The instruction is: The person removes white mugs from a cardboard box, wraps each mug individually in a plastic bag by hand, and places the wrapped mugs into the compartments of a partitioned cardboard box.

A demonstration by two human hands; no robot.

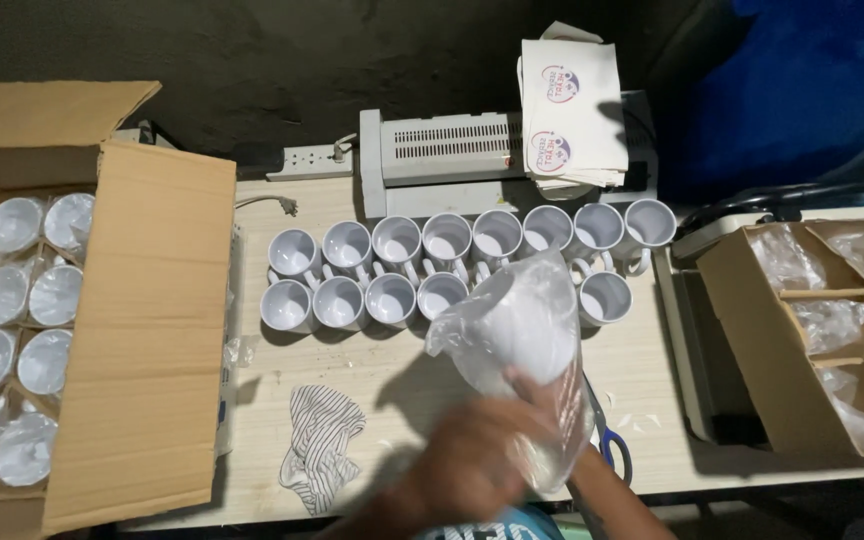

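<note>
Overhead, head view: one moment over a pale counter.
Left hand: blurred, its grip closed around the lower end of a clear plastic bag.
Right hand: mostly hidden behind the bag; only fingertips show, and I cannot tell how far its grip is closed.
Wrapped mug: white, inside the bag, held above the counter, just in front of the rows.
Doing it well, as a judgement: support the mug's body, not only the slippery film, and keep it low over the counter.
Unwrapped mugs: two rows, mouths up, handles toward the person.
Left box: cardboard, open, holding bagged mugs.
Right box: cardboard dividers with crumpled bags.
Counter extras: striped cloth, blue-handled scissors, grey machine with printed sheets on it.
Room: dark wall behind, dim.
</note>
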